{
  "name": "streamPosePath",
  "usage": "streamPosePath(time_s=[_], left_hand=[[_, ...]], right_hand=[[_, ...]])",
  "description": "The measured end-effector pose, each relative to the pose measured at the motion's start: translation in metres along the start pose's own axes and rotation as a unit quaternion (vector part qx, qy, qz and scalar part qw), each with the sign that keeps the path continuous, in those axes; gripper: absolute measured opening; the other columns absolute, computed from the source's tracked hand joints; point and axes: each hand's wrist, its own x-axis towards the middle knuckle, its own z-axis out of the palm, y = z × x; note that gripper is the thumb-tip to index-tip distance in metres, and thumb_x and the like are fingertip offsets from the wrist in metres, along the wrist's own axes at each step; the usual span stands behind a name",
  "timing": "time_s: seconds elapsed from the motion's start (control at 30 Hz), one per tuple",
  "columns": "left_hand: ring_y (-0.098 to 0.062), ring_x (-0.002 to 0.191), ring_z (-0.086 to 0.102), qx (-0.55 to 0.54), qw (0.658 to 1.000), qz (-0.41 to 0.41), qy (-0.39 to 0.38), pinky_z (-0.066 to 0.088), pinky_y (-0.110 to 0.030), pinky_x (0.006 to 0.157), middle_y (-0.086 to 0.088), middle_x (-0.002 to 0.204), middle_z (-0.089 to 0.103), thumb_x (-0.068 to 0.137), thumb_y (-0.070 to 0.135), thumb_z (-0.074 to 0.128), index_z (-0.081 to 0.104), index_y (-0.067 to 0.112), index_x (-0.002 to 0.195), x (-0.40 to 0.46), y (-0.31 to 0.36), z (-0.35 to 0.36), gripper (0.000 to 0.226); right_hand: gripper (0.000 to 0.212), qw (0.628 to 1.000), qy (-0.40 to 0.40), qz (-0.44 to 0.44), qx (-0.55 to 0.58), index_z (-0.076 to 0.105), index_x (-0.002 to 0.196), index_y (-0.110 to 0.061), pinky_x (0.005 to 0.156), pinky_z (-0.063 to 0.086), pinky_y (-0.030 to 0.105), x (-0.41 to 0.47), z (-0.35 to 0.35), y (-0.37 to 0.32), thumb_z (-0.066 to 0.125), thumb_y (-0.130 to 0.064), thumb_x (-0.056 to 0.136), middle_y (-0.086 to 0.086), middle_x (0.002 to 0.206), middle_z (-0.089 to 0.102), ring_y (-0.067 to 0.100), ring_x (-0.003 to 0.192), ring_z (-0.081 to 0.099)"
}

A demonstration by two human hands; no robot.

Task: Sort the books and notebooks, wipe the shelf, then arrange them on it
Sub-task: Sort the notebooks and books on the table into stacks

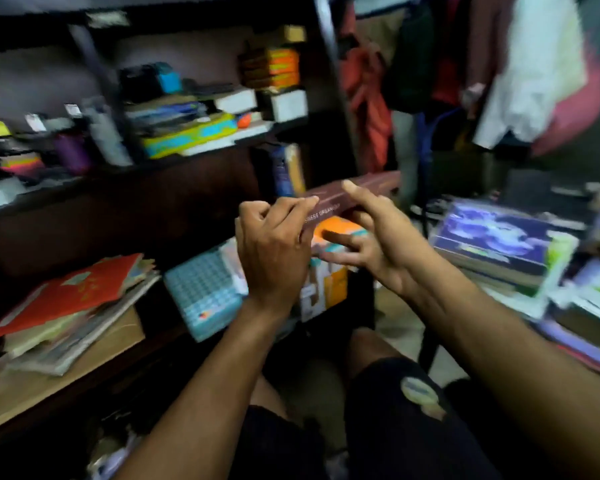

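Head view, blurred by motion. Both hands held a maroon book (352,195) up in front of the shelf (201,152), spine facing the camera with pale lettering. It was a slim rectangular slab, its long axis running lower left to upper right, far end pointing up toward the hanging clothes (530,71). Left hand (274,251) had fingers curled, gripping the near end of the spine. Right hand (378,237) grasped the book mid-length, thumb on top, one finger under it, other fingers spread loose. Below the hands lay a teal checkered notebook (203,289) and an orange-and-white box (329,271), glossy. On the left part of the desk (49,382), tan wood, sat a messy stack topped by a red softcover (73,292) with bent pages. The upper shelf carried flat-stacked books, a yellow-and-blue one (187,136) lowest. At the right edge sat a thick pile with a purple glossy cover (496,233).
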Motion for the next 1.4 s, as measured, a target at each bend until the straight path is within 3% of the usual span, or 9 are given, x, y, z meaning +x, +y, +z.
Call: streamPosePath(time_s=[0.13, 0.27, 0.43, 0.6, 0.8, 1.03, 1.13, 1.3, 1.4], left_hand=[[-0.030, 0.093, 0.059, -0.116, 0.990, 0.080, -0.002, 0.046, -0.045, 0.083, 0.010, 0.102, 0.072, 0.094, 0.036, 0.073, 0.075, 0.023, 0.117, -0.006, 0.088, 0.032, 0.027], [-0.032, 0.092, 0.063, -0.187, 0.963, 0.193, -0.029, 0.047, -0.045, 0.081, 0.002, 0.101, 0.071, 0.093, 0.019, 0.073, 0.074, 0.016, 0.118, -0.011, 0.170, 0.052, 0.025], [-0.027, 0.101, 0.062, -0.317, 0.906, 0.272, -0.068, 0.049, -0.043, 0.086, 0.001, 0.113, 0.070, 0.087, 0.019, 0.077, 0.071, 0.015, 0.127, -0.009, 0.250, 0.062, 0.040], [-0.031, 0.137, 0.045, -0.304, 0.879, 0.276, -0.244, 0.041, -0.051, 0.109, -0.001, 0.155, 0.044, 0.088, 0.037, 0.061, 0.037, 0.038, 0.154, -0.022, 0.272, 0.094, 0.070], [-0.029, 0.139, 0.041, -0.327, 0.825, 0.291, -0.358, 0.048, -0.045, 0.107, 0.000, 0.159, 0.039, 0.091, 0.007, 0.060, 0.010, 0.050, 0.157, -0.075, 0.296, 0.117, 0.093], [-0.033, 0.117, 0.054, -0.292, 0.850, 0.285, -0.334, 0.058, -0.046, 0.086, -0.006, 0.151, 0.050, 0.094, 0.022, 0.055, 0.031, 0.041, 0.155, -0.083, 0.302, 0.135, 0.068], [-0.039, 0.115, 0.058, -0.308, 0.844, 0.291, -0.330, 0.059, -0.050, 0.082, -0.009, 0.147, 0.055, 0.092, 0.026, 0.040, 0.033, 0.037, 0.150, -0.091, 0.304, 0.132, 0.060], [-0.040, 0.132, 0.051, -0.354, 0.811, 0.306, -0.351, 0.051, -0.053, 0.103, -0.007, 0.153, 0.050, 0.088, 0.014, 0.070, 0.052, 0.027, 0.146, -0.088, 0.297, 0.144, 0.062], [-0.032, 0.144, 0.039, -0.404, 0.791, 0.265, -0.375, 0.035, -0.046, 0.118, -0.007, 0.160, 0.039, 0.088, 0.021, 0.074, 0.057, 0.025, 0.143, -0.080, 0.290, 0.142, 0.058]], right_hand=[[0.037, 0.986, 0.144, -0.085, -0.007, 0.046, 0.132, -0.030, 0.069, 0.062, 0.054, -0.034, -0.065, -0.032, 0.063, -0.028, 0.099, 0.004, 0.107, 0.072, 0.025, 0.071, 0.071], [0.050, 0.964, 0.248, -0.093, 0.007, 0.057, 0.130, -0.007, 0.073, 0.062, 0.048, -0.063, -0.132, -0.058, 0.067, -0.041, 0.095, 0.006, 0.096, 0.072, 0.020, 0.074, 0.070], [0.026, 0.931, 0.338, -0.132, -0.033, 0.055, 0.124, -0.012, 0.055, 0.053, 0.031, -0.108, -0.205, -0.087, 0.060, -0.014, 0.098, 0.009, 0.100, 0.068, 0.017, 0.068, 0.063], [0.023, 0.913, 0.367, -0.163, -0.070, 0.059, 0.119, -0.017, 0.057, 0.058, 0.036, -0.154, -0.265, -0.110, 0.053, -0.004, 0.101, 0.003, 0.100, 0.073, 0.018, 0.074, 0.070], [0.022, 0.911, 0.399, -0.079, -0.063, 0.061, 0.122, -0.011, 0.059, 0.062, 0.035, -0.178, -0.317, -0.073, 0.054, -0.004, 0.102, 0.009, 0.104, 0.075, 0.018, 0.076, 0.075], [0.064, 0.811, 0.423, -0.160, -0.372, 0.043, 0.146, -0.019, 0.108, 0.048, 0.042, -0.159, -0.318, -0.066, 0.073, -0.014, 0.089, 0.004, 0.140, 0.056, 0.020, 0.125, 0.058], [0.063, 0.817, 0.368, -0.156, -0.415, 0.042, 0.146, -0.024, 0.115, 0.040, 0.040, -0.161, -0.307, -0.063, 0.073, -0.021, 0.091, 0.002, 0.147, 0.047, 0.018, 0.135, 0.047], [0.048, 0.710, 0.331, -0.120, -0.610, 0.048, 0.140, -0.030, 0.126, 0.013, 0.044, -0.164, -0.315, -0.036, 0.063, -0.027, 0.095, 0.005, 0.159, 0.032, 0.025, 0.153, 0.016], [0.046, 0.698, 0.284, -0.139, -0.642, 0.051, 0.139, -0.024, 0.124, 0.016, 0.045, -0.158, -0.308, -0.034, 0.061, -0.022, 0.094, 0.009, 0.153, 0.037, 0.028, 0.150, 0.021]])
